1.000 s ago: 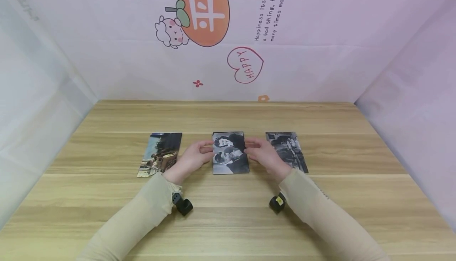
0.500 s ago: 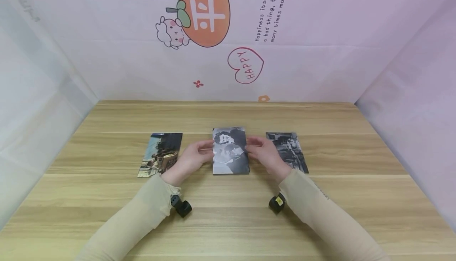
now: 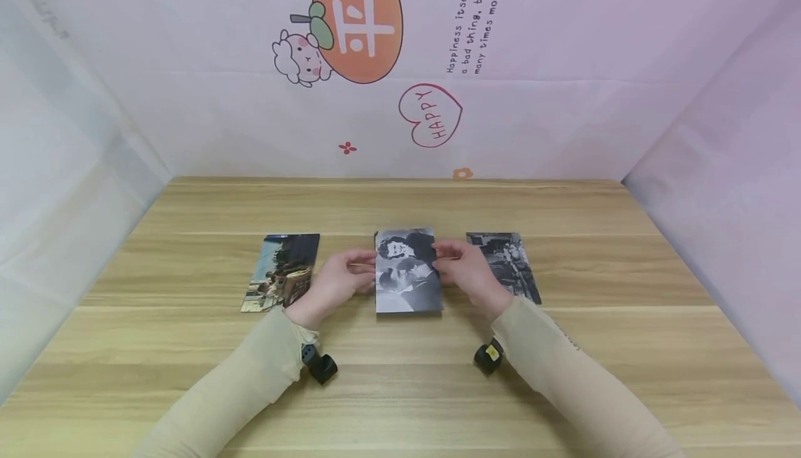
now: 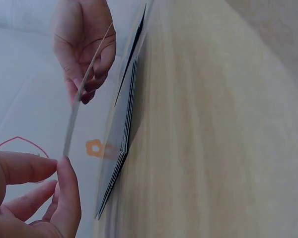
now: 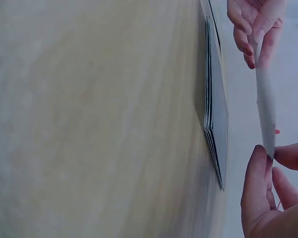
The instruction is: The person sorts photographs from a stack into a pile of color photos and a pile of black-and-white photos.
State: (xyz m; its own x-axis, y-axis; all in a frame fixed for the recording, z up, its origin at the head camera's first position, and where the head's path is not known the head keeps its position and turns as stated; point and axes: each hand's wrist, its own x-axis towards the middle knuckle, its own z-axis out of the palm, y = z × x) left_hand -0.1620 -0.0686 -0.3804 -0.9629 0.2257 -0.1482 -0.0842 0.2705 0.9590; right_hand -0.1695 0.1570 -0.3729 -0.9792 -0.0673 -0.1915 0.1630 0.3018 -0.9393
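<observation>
Since a second earlier, lifted clear of the centre stack [image 4: 120, 144] and drawn a little toward the near edge: the black-and-white photo [image 3: 408, 272]. Lying flat toward the left edge of the wooden table [image 3: 400, 388], a colour photo [image 3: 282, 272]. Just right of it, the left hand [image 3: 338, 283], pinching the raised photo's left edge between thumb and fingertips [image 4: 64, 171]. Held above the middle of the table, over the stack, that photo. Pinching its right edge in the same narrow grip, the right hand [image 3: 466, 274]. Beyond it, toward the right edge, a second black-and-white print [image 3: 505, 263], flat.
</observation>
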